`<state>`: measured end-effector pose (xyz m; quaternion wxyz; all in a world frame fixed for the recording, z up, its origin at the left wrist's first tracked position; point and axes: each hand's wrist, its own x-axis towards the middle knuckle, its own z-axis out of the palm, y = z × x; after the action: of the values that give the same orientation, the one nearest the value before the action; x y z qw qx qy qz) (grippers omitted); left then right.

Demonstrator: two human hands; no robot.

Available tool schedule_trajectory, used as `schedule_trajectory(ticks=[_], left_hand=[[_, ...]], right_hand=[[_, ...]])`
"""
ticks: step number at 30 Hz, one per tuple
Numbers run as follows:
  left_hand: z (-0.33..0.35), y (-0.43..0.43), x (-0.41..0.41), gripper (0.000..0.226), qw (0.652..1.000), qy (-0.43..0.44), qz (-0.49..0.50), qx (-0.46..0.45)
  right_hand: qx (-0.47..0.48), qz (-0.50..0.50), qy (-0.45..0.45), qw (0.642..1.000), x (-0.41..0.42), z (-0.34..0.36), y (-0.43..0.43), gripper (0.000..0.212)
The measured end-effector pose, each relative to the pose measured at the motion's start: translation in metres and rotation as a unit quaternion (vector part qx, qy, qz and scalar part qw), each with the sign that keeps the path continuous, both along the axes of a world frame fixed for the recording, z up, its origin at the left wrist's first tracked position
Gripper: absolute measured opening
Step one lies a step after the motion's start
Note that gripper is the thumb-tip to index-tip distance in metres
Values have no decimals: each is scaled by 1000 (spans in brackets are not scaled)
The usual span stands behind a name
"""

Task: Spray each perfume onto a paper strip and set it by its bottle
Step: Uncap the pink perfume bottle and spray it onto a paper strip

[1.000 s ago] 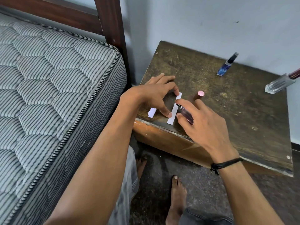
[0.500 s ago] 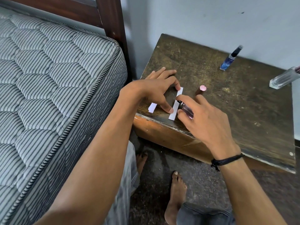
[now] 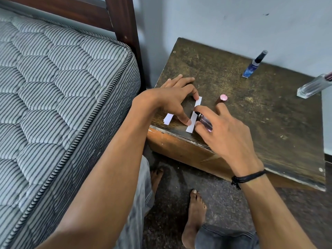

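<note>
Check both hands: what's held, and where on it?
Right hand grips the perfume bottle round its body; left hand presses the paper strip down with thumb and forefinger.

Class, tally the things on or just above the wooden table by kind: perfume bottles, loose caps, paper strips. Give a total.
Perfume bottles: 3 (pink bottle, blue bottle, clear bottle)
Loose caps: 1 (pink cap)
Paper strips: 2 in sight (long strip; part-hidden strip, perhaps a stack)
Total: 6

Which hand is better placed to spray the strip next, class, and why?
Right. The right hand grips the small bottle, its nozzle beside the paper strip, forefinger on top. The left hand pins that strip to the table.
</note>
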<state>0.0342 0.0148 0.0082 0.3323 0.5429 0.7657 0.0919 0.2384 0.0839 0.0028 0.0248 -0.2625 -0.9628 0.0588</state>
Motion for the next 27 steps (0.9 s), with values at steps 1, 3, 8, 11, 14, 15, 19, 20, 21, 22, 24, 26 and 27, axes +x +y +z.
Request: schedule_trajectory(ticks=[1,3,8,11,14,15,19,20,21,22,24,26,27], left_hand=[[0,0,0,77,1000,0,0,0],[1,0,0,77,1000,-1,2,0],[2,-1,1,76,1000,-4,4,-1],[2,0,1,76,1000,-3,6,-3],[2,-1,1,75,1000,-4,5,-4],[2,-1,1,75,1000,-4,5,-3],[3,-2,1,74,1000,-2,4,-3],[3,-2,1,74,1000,-2,4,-3],[3,-2,1,74,1000,-4,4,-3],[4,-2,2,73,1000,-6,5,-3],[4,-2,2,73,1000,-6,5,-2],[4,-1,2,73,1000,-5,4,-3],[4,-1,2,73,1000,-5,4,-3]], right_hand=[[1,0,1,1000,0,0,0,34],[1,-3,4,1000,0,0,0,34],[-1,-7,4,1000,0,0,-2,33],[-2,-6,5,1000,0,0,-2,33],[-3,-6,5,1000,1,-1,-3,34],[-4,-5,5,1000,1,-1,-3,34],[-8,-12,8,1000,0,-2,-3,34],[-10,-15,10,1000,0,-2,-3,35],[-12,-18,12,1000,0,-2,-3,35],[-13,-20,15,1000,1,-1,-3,35],[-15,-19,18,1000,1,-1,-2,35],[-16,-18,18,1000,0,-1,-2,35],[-17,-18,19,1000,0,-2,-1,34]])
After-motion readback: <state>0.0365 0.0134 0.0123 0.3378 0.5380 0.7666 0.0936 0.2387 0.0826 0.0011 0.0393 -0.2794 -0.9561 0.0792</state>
